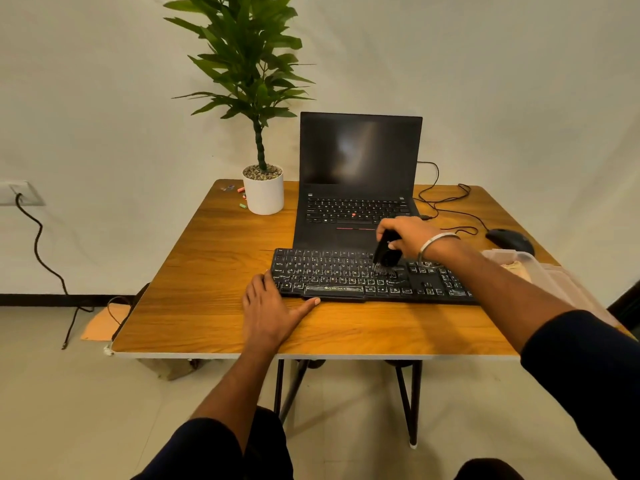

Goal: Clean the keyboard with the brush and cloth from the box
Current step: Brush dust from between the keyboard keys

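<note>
A black keyboard (pixel 332 275) lies across the wooden table (pixel 207 258), in front of an open laptop. My right hand (pixel 408 237) grips a small black brush (pixel 384 254) with its bristles down on the keys right of the keyboard's middle. My left hand (pixel 273 306) rests flat on the table, fingers spread, thumb against the keyboard's front edge and fingertips at its left end. A clear plastic box (pixel 519 261) stands at the right edge of the table, partly behind my right forearm, with something pale inside that could be the cloth.
The black laptop (pixel 356 181) stands open behind the keyboard. A potted plant in a white pot (pixel 264 192) is at the back left, with small coloured bits beside it. A black mouse (pixel 509 239) and its cable lie at the back right.
</note>
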